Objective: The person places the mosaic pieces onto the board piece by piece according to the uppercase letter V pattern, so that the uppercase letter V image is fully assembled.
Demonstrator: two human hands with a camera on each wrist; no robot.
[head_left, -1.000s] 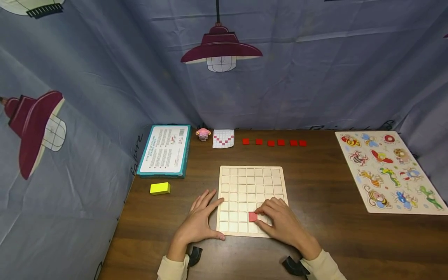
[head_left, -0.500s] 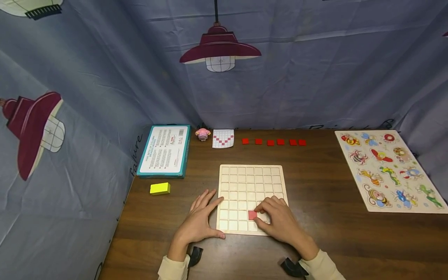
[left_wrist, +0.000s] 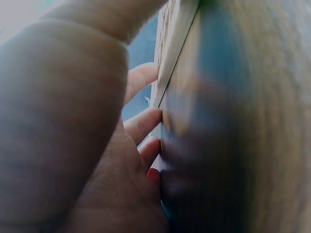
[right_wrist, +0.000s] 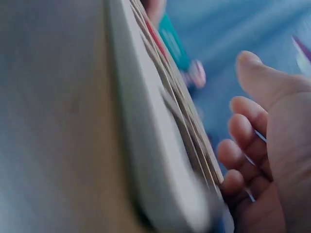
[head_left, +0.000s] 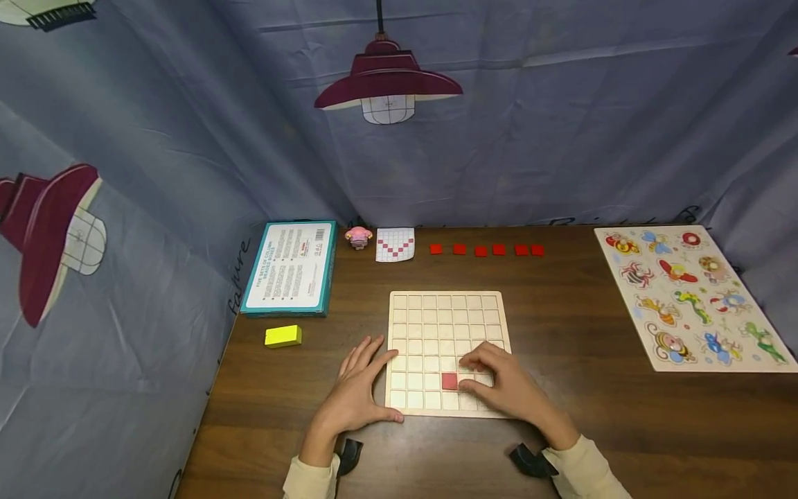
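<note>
A square wooden grid board lies on the brown table. One red square tile sits in a cell near its front edge, and the tile shows as a thin red strip in the right wrist view. My left hand rests at the board's left side with fingers spread, the index fingertip and thumb at the edge. Just right of the tile, my right hand hovers over the board, thumb and fingers apart and holding nothing. In the right wrist view the same hand's fingers are loosely bent, away from the board.
Behind the board lie a row of several red tiles, a paper pattern card and a small pink figurine. At left are a teal-edged box and a yellow block. An insect puzzle board lies at right.
My right hand has let go of the red tile and drawn slightly up and to the right, leaving it in its cell. The left hand stays at the board's edge.
</note>
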